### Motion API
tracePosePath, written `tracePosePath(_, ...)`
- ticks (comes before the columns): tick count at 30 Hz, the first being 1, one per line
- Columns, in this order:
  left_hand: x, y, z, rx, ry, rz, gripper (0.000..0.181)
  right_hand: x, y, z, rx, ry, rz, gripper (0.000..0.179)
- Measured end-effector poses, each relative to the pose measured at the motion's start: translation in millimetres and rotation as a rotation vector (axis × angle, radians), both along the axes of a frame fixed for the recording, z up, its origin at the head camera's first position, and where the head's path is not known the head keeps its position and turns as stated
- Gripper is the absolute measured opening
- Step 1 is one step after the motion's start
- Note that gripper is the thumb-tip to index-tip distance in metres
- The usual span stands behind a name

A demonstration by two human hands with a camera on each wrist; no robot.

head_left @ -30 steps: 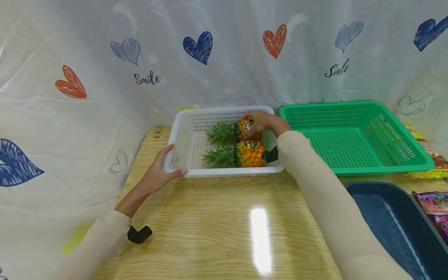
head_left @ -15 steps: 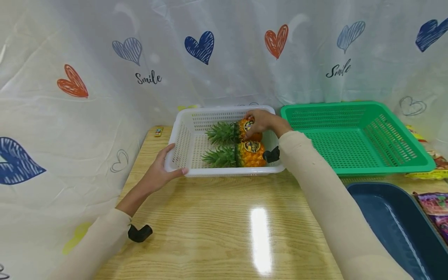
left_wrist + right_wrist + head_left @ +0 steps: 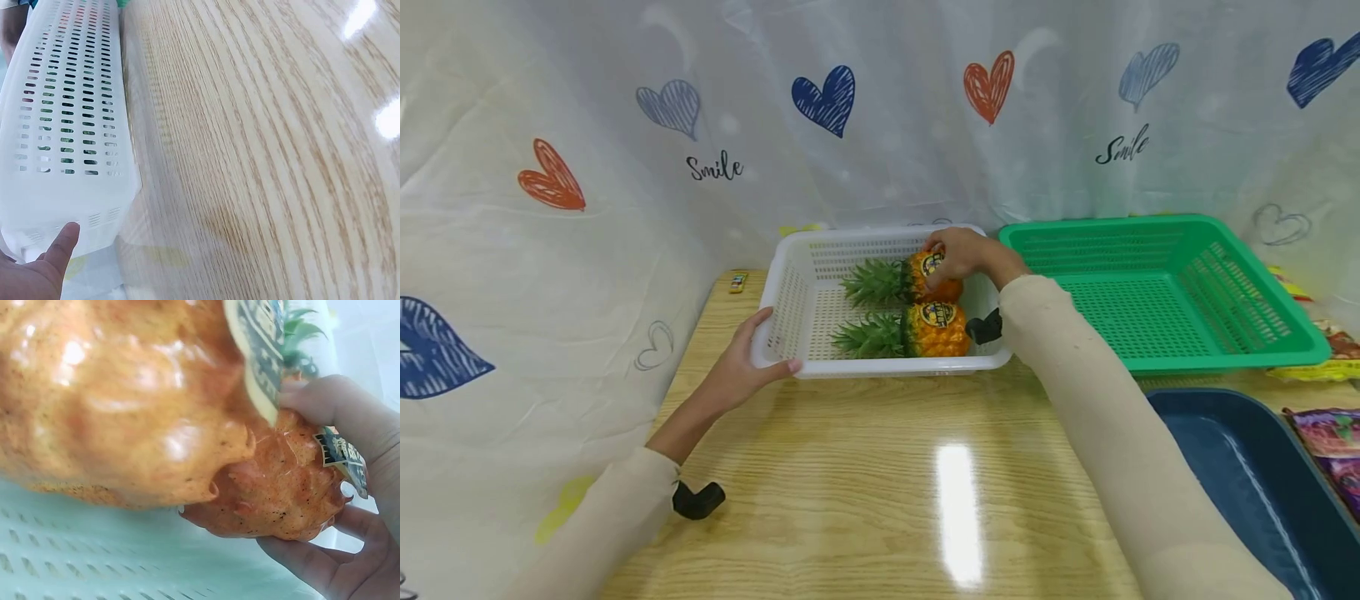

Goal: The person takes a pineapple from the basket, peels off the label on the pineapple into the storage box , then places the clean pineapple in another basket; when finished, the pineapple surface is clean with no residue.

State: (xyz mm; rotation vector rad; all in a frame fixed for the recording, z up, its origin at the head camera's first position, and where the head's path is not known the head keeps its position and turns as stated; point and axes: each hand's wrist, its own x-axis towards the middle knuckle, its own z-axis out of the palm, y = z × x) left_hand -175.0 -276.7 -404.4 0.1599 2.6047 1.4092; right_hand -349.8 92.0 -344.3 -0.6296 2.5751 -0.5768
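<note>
Two pineapples lie on their sides in a white slotted basket (image 3: 880,367), leafy crowns toward the left. My right hand (image 3: 964,254) grips the far pineapple (image 3: 918,275) at its orange body. In the right wrist view, the thumb lies over that fruit and the other fingers curl beneath it. Closer to me, the near pineapple (image 3: 942,342) sits apart from the hand and carries a dark oval label. At the basket's front left corner rests my left hand (image 3: 737,371), thumb straight along the outside. The left wrist view shows its thumb (image 3: 62,247) on the basket wall.
To the right stands a green slotted basket (image 3: 1138,312), with a dark blue tray (image 3: 1225,450) in front of it. Colourful packets (image 3: 1330,442) lie at the far right. A small yellow packet (image 3: 738,283) is at the table's back left.
The right hand has shifted slightly right, and a little more space shows between the two pineapples. My left hand stays at the basket corner.
</note>
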Motion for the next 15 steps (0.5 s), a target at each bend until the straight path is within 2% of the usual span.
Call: tracePosePath(15,0.8,-0.4,0.8,0.017,0.002,-0.004,0.103,1.7,0.4,8.3,0.011,0.037,0.023,0.071)
